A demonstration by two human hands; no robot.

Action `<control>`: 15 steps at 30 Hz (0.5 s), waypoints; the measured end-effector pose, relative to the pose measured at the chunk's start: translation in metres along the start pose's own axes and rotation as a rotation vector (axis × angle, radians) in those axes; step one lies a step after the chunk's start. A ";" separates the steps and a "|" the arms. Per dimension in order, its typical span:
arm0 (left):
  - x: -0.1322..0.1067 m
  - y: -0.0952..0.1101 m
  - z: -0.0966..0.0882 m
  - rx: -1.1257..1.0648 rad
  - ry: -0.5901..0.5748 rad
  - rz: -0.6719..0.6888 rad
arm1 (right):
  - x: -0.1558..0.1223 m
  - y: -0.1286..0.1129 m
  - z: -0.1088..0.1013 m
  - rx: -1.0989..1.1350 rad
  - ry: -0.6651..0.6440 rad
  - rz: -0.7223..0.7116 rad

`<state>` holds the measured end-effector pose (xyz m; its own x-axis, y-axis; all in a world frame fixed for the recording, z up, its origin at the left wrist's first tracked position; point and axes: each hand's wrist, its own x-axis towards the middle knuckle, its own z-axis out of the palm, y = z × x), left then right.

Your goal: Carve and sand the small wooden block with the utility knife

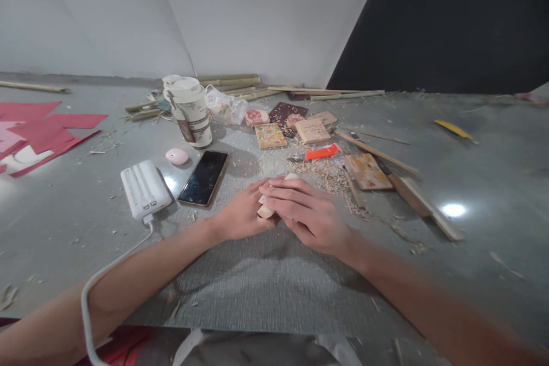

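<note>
Both hands meet over the grey table mat, around a pale, wood-coloured piece (266, 212). My left hand (240, 211) is closed on it from the left and below. My right hand (311, 211) lies over the top, its fingers bent across the piece and touching the left hand. Only the near end and a bit of the far edge show; the fingers hide its full shape. Something small and white shows under the right fingertips, too covered to name. Beyond the hands lies an orange-handled utility knife (321, 152) among wood shavings (332, 177).
Left of the hands are a phone (203, 177), a white power bank (146, 190) with its cable, a pink case (176, 156) and a lidded cup (189, 108). Carved blocks (312, 131), a patterned block (369, 171) and wooden sticks (377, 151) lie behind and right. Red paper (43, 131) is far left.
</note>
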<state>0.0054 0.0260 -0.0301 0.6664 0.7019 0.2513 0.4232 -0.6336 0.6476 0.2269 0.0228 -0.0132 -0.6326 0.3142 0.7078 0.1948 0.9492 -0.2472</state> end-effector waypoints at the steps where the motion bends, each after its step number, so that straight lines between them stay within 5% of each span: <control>1: 0.000 0.000 0.000 -0.002 0.003 0.003 | 0.000 0.000 0.000 -0.002 0.001 0.000; 15: -0.002 -0.010 0.002 -0.010 0.002 0.046 | 0.009 -0.009 -0.003 -0.103 -0.051 0.008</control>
<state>0.0011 0.0304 -0.0380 0.6838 0.6727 0.2826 0.3856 -0.6619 0.6428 0.2222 0.0173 -0.0029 -0.6674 0.3227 0.6712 0.2743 0.9444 -0.1813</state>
